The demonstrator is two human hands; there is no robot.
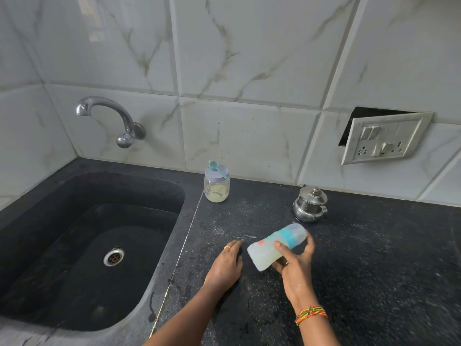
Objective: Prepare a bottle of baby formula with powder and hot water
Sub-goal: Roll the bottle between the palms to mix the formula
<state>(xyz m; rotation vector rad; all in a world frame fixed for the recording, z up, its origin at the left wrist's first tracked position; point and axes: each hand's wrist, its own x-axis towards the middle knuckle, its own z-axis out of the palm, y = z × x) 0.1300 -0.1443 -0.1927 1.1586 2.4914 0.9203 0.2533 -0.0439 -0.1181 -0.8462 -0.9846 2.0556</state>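
Observation:
My right hand [295, 264] grips a baby bottle [269, 247] with a teal collar and a clear cap, tilted almost sideways above the black counter, its cap end pointing up and right; milky liquid fills its body. My left hand [225, 264] rests flat on the counter just left of the bottle, fingers together, holding nothing. A clear powder jar [216, 187] with a lilac lid stands near the wall, a teal scoop [218, 169] lying on its lid. A small steel lidded pot [310, 204] stands behind the bottle to the right.
A black sink [82, 245] with a steel drain fills the left side, a chrome tap [109, 118] on the wall above it. A loose switch and socket plate [385, 137] hangs on the tiled wall at right. The speckled counter [374, 258] extends right.

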